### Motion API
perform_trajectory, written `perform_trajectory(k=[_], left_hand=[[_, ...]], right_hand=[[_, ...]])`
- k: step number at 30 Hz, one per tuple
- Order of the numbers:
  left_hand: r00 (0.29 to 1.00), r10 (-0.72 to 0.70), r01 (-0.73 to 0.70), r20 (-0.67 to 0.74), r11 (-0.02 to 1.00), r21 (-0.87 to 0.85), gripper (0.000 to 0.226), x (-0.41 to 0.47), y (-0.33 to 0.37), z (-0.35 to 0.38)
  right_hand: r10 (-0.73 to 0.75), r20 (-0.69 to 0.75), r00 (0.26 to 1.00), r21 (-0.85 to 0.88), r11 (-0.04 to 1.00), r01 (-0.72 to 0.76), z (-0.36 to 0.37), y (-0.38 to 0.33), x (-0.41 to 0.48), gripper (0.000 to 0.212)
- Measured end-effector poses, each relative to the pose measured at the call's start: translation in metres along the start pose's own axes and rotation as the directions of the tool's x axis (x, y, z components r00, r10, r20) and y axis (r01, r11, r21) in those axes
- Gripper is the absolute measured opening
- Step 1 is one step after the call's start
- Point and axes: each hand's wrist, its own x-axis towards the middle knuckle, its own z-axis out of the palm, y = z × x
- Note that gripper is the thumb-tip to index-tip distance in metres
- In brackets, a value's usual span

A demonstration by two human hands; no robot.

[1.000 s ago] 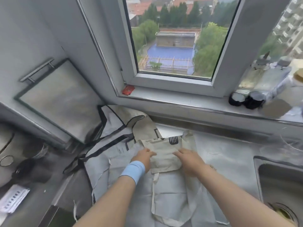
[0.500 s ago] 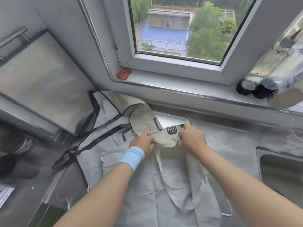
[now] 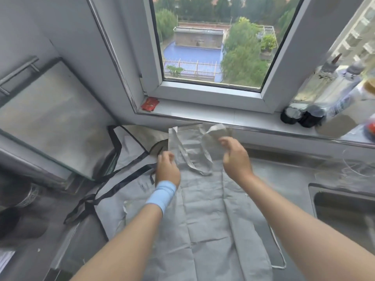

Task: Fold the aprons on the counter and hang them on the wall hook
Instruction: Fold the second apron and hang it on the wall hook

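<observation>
Right hand [image 3: 235,159] on grey apron [image 3: 203,209]

Creased matt cloth apron [image 3: 205,216] (pale grey), brushed-metal counter [image 3: 284,173].

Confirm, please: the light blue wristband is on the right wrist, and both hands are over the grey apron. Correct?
Not quite. The head view shows the light blue wristband on the left wrist. The left hand and right hand are indeed over the grey apron.

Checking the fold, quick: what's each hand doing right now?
Left hand: curled at edge of grey apron; grip cannot be told.
Right hand: pinches the apron's top corner.
</observation>
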Motion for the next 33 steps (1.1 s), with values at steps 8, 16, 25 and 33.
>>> perform_trajectory(k=[8, 16, 25, 33], left_hand=[[0.68, -0.261, -0.295, 0.685, 0.757, 0.582, 0.094, -0.063, -0.024, 0.069], [0.789, -0.161, -0.415, 0.593, 0.571, 0.708, 0.097, -0.027, -0.026, 0.083], [0.835, 0.086, -0.38, 0.544, 0.805, 0.455, 0.032, -0.136, -0.023, 0.066], [0.694, -0.105, -0.287, 0.712, 0.867, 0.408, 0.011, -0.217, -0.038, 0.039]], right_hand=[[0.464, 0.417, 0.781, -0.458, 0.85, -0.261, 0.008, 0.079, -0.09, 0.061], [0.292, 0.332, 0.897, -0.303, 0.934, -0.191, 0.019, 0.087, -0.11, 0.075], [0.554, 0.257, 0.792, -0.452, 0.793, -0.408, -0.018, 0.08, -0.147, 0.043], [0.759, 0.584, 0.288, -0.597, 0.642, -0.481, -0.047, 0.033, -0.21, 0.058]])
